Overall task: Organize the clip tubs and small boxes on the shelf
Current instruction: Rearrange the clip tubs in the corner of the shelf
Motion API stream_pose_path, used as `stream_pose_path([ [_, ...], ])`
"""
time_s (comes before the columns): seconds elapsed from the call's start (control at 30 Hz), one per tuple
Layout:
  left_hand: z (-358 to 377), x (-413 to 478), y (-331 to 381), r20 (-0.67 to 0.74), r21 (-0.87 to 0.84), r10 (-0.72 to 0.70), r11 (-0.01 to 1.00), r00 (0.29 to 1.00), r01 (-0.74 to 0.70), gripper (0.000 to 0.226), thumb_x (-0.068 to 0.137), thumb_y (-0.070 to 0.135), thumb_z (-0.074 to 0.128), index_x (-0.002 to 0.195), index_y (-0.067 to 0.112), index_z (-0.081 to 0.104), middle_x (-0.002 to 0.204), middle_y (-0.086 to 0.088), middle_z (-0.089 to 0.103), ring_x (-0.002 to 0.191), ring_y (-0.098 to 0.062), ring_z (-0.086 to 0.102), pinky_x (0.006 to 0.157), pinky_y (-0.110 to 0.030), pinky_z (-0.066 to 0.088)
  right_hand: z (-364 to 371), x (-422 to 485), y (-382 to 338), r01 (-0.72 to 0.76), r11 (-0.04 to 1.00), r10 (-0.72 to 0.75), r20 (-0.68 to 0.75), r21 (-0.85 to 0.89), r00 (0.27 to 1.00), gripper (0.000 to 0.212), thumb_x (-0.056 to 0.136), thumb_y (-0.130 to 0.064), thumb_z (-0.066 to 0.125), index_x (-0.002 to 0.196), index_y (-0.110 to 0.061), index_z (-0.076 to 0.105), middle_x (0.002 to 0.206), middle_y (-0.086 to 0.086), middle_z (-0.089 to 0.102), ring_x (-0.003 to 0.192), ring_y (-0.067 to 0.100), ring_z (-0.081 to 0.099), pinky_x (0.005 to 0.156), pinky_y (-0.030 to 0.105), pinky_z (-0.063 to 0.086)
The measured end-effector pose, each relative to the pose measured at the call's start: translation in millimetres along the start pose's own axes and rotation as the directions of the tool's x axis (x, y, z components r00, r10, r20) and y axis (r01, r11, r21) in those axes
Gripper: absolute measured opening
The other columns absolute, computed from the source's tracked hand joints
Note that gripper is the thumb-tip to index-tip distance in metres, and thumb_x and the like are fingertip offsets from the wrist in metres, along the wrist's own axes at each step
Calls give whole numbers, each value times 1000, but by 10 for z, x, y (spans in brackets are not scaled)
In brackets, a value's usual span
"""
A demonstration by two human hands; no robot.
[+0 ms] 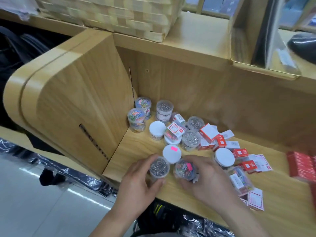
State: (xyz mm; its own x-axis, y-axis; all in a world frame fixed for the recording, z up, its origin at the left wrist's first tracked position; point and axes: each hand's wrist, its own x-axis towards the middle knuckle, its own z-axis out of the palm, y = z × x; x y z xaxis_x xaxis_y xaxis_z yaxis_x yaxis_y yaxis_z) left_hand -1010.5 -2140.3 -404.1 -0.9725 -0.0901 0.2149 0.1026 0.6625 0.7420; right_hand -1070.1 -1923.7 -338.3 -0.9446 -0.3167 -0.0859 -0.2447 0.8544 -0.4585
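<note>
Wooden shelf (136,151) | corner tubs (136,119) grouped | left hand (136,182) curled round silver-clip tub (159,167), right hand (210,178) round coloured-clip tub (185,169) | small boxes (210,132) jumbled, unsorted

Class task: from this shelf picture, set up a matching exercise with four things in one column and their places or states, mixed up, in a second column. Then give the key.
Column 1
1. left hand
2. right hand
3. white-lidded tub with pink sticker
4. woven basket

Column 2
A. sits on the upper ledge
B. holds the tub of coloured clips
C. stands just behind the two held tubs, between them
D. holds the tub of silver clips

Pairs: 1-D, 2-B, 3-C, 4-A
</note>
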Motion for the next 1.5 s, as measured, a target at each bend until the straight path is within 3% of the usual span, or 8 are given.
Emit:
stream_pose_path([
  [0.17, 79, -32, 59, 5, -166, -60, 984, 998, 60, 79, 76, 32, 84, 145, 36, 47, 136, 26, 54, 126, -1, 56, 104, -17, 43, -241, 96, -162, -4, 960, 45, -141, 279, 989, 52, 63, -58, 77, 108, -62, 50, 109, -29, 62, 104, -6, 57, 86, 19, 48],
  [0.33, -84, -72, 17, -40, -232, -114, 967, 993, 102, 77, 79, 33, 84, 147, 22, 51, 143, 21, 53, 135, -2, 50, 108, -17, 40, -355, 373, -499, -6, 854, 11, -6, 520, 1000, 49, 72, -23, 89, 107, -43, 60, 94, -32, 68, 87, -4, 65, 80, 22, 55],
  [0.7, -390, -153, -292, -264, -138, -208, 975, 942, 177, 45, 85, 32, 71, 129, 24, 66, 127, 25, 60, 117, 5, 59, 93, -22, 51, 533, 1154, -1264, 80, 993, -89, 117, 83, 989, 53, 78, -37, 75, 126, -34, 53, 120, -9, 63, 112, 15, 61, 87, 32, 52],
  [0.87, -354, -163, -297, -303, -9, -131, 991, 944, 135, 39, 87, 31, 66, 126, 27, 65, 135, 17, 58, 122, -1, 57, 102, -19, 45, 704, 1244, -1186, 56, 981, -72, 81, 188, 994, 44, 70, -29, 82, 110, -32, 63, 99, -12, 69, 94, 10, 66, 75, 27, 50],
  [1.0, -318, -53, -277, -155, -78, -117, 991, 981, 105, 46, 89, 16, 58, 135, 20, 63, 142, 13, 58, 132, 0, 52, 107, -27, 46, 451, 1156, -1054, 58, 963, -71, 42, 264, 997, 34, 77, -23, 84, 88, -42, 58, 89, -23, 67, 82, -10, 63, 70, 7, 46],
  [1.17, -233, 237, -314, -49, -92, -121, 989, 991, 116, 58, 89, 11, 51, 146, 18, 53, 152, 9, 49, 143, -2, 40, 118, -31, 36, 235, 879, -915, 40, 964, -46, 16, 263, 999, 17, 79, -34, 81, 93, -32, 71, 84, -15, 70, 81, 4, 67, 80, 35, 57],
  [1.4, -237, 194, -68, -172, -145, -90, 987, 981, 65, 41, 92, 28, 57, 129, 15, 67, 135, 10, 61, 129, -6, 55, 106, -32, 47, 35, 324, -562, 61, 977, -35, -129, 203, 991, 19, 80, -42, 72, 94, -30, 72, 83, -16, 69, 77, 4, 65, 73, 35, 56],
  [1.5, -158, 152, 195, -10, -78, 80, 994, 997, -81, 46, 84, 38, 70, 126, 20, 67, 131, 12, 60, 123, -11, 57, 102, -27, 47, 63, 77, -365, 16, 964, 16, -116, 266, 993, 22, 77, -46, 65, 90, -28, 71, 78, -12, 67, 72, 8, 63, 68, 37, 55],
])
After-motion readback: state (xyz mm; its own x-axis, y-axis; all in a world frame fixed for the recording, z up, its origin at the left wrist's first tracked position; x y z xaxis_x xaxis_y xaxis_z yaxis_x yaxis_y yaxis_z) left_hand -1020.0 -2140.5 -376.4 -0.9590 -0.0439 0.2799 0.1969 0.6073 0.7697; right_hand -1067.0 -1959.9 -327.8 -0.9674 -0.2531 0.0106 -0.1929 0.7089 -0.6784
